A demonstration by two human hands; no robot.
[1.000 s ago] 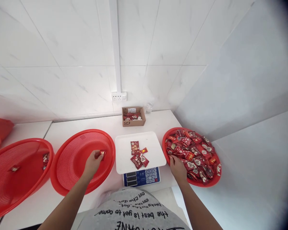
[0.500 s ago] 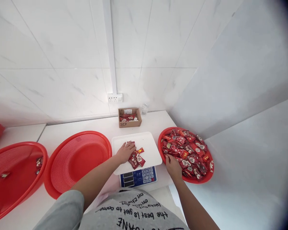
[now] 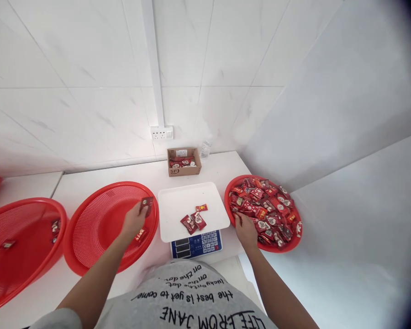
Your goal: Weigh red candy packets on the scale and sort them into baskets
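L hand (image 3: 135, 221) moved, tray (image 3: 173, 201) to mid basket (image 3: 89, 219), pinching pkt (image 3: 147, 202) at its 1 o'clock; R hand (image 3: 245, 232) grip unclear.

You are in what looks like a small packing room or the back room of a shop; which of the two, the view cannot settle. Right in front of you, a digital scale (image 3: 196, 243) with a keypad and a broad white tray (image 3: 171, 201) suggests it. To the left stands a mesh basket (image 3: 102, 228), and on the right a red basket (image 3: 228, 196) heaped with small wrapped packets (image 3: 270, 214). On the far side of your plain white table (image 3: 222, 169), a cardboard box (image 3: 188, 172) marked SF sits near a veined, tile-like wall (image 3: 102, 45) with a power socket (image 3: 162, 133).
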